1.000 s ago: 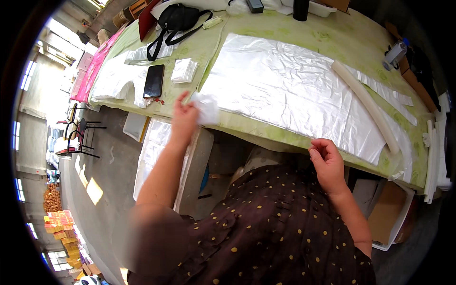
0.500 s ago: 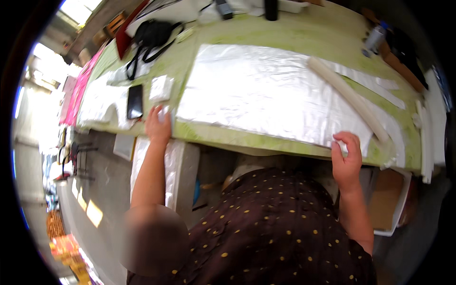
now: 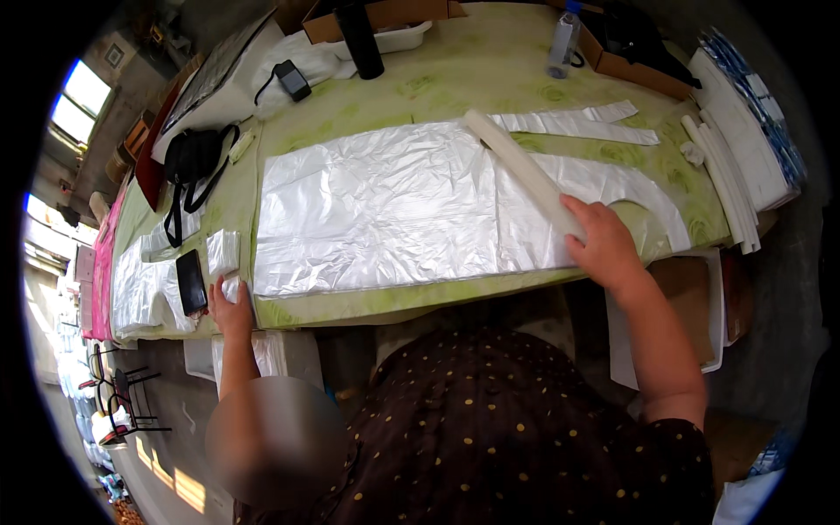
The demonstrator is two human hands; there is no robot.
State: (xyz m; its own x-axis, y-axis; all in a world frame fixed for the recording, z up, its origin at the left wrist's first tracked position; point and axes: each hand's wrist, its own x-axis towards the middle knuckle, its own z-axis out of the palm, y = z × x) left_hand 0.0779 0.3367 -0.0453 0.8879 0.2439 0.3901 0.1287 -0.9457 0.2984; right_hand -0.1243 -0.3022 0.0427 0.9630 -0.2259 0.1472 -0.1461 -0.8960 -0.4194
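Thin, silvery-white plastic sheeting (image 3: 367, 210) lies flat and wrinkled across the table, with cut-out curves at its right end. A long cream tube (image 3: 516, 166) rests diagonally on it. My right hand (image 3: 605, 247) is closed on the tube's near end, thumb on one side and fingers on the other. At the table's front edge, my left hand (image 3: 229, 313) has its fingers around a small folded white plastic packet (image 3: 230, 287). Just beyond lies another folded white packet (image 3: 223, 251). A black phone (image 3: 191, 282) lies left of my left hand.
More white plastic (image 3: 144, 284) lies at the table's left end, near a black strapped bag (image 3: 192, 157). At the back stand a black cylinder (image 3: 359, 42) and a water bottle (image 3: 563, 44). White rolls (image 3: 722, 179) lie at the right edge. A white bin (image 3: 623, 337) stands below.
My right hand has moved from the sheeting's near edge onto the tube and closed on its near end. My left hand stays by the small packet. The whole view has shifted.
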